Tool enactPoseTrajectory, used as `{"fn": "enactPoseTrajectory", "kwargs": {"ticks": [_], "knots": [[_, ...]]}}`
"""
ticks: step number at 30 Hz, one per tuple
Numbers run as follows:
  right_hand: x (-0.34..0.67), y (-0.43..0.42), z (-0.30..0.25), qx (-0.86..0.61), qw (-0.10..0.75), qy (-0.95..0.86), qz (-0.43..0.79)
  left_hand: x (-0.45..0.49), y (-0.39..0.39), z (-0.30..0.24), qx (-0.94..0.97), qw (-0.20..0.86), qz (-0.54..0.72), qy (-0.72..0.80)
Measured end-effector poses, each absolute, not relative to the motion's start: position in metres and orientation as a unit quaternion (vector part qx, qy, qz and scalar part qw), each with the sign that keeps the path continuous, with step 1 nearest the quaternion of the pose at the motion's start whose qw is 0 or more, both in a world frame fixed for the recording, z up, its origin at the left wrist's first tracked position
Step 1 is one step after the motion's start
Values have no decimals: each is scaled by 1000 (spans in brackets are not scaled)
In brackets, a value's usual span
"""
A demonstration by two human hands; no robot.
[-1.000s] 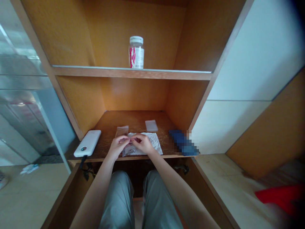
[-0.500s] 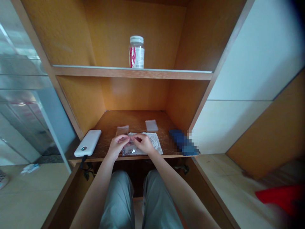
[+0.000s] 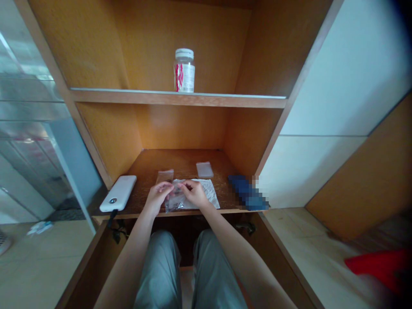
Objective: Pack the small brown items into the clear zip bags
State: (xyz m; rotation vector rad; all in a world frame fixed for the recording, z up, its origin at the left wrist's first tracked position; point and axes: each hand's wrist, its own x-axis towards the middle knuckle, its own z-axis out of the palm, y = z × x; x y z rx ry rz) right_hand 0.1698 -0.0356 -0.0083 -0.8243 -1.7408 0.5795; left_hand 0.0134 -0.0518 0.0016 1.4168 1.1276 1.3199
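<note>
A clear plastic bag [image 3: 175, 203] with small dark bits showing in it hangs from my fingers over the front of the shelf. My left hand [image 3: 158, 195] pinches its upper left edge between thumb and fingers. At the upper right edge, my right hand [image 3: 194, 192] is closed on the same bag. Under the bag and my right hand lies a crumpled white sheet [image 3: 210, 193], partly hidden. Just behind my left hand is a small clear zip bag [image 3: 165, 176]. A second small whitish zip bag [image 3: 205, 169] lies farther back on the right.
On the left of the shelf board [image 3: 148, 161] lies a white power bank [image 3: 119, 193] with a black cable plugged in. A dark blue, pixelated object [image 3: 247, 193] is at the right. A white-capped bottle [image 3: 184, 71] stands on the upper shelf. My knees are below the board.
My fingertips have drawn slightly apart, and more of the bag's upper edge shows between them. Nothing else on the shelf has visibly moved.
</note>
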Motion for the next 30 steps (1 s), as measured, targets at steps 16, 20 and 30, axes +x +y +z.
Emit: {"fn": "enactPoseTrajectory", "kwargs": {"ticks": [16,20,30], "knots": [[172,-34,-13,-343,531,-729,261,13,-54,5,573,437,524,454],[173,-32,-16,-340,545,-720,262,12,-53,4,559,447,532,453],[172,-29,-19,-348,574,-696,254,13,-50,-1,520,473,577,417]]}}
